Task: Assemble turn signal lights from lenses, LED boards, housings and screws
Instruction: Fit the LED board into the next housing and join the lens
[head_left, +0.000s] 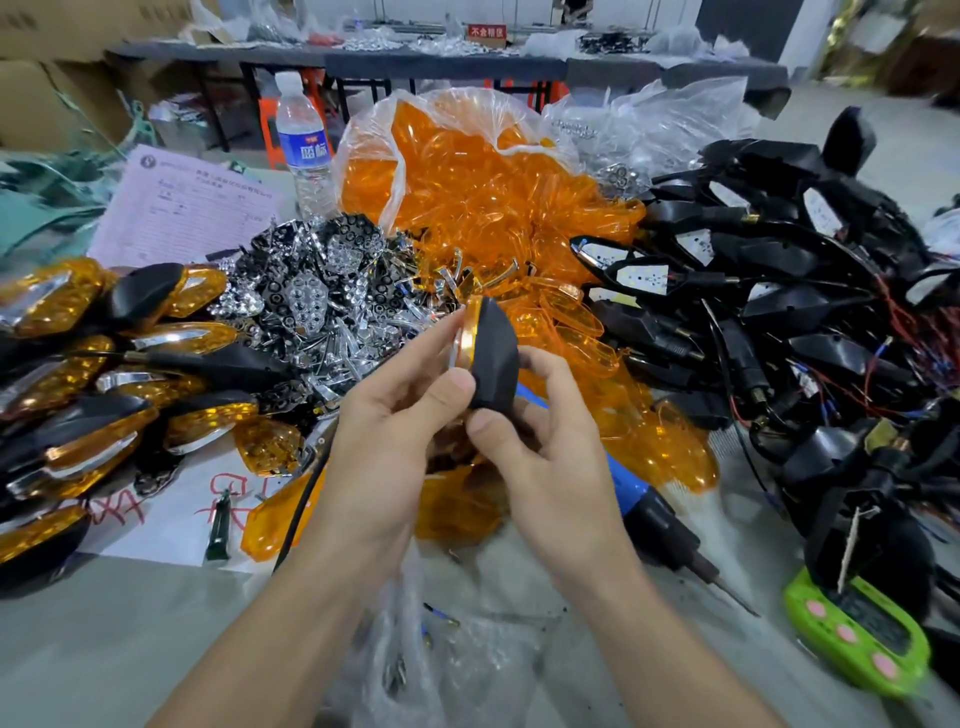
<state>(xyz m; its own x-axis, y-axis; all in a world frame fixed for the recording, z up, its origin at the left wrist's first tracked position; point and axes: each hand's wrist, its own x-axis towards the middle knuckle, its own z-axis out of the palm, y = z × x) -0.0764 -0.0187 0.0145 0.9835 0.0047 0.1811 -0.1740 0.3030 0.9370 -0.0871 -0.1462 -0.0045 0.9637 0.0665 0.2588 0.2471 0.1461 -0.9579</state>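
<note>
Both hands hold one turn signal at the table's middle: a black housing with an orange lens on its left face. My left hand pinches the lens side, thumb on the housing. My right hand grips the housing from below and behind. A bag of orange lenses stands behind. Chrome reflector pieces are heaped left of centre. Black housings with LED boards and wires pile up on the right. Finished signals lie at the left.
A blue-and-black electric screwdriver lies under my right wrist. A green timer sits at the front right. A water bottle and a paper form are at the back left. A clear plastic bag lies near the front edge.
</note>
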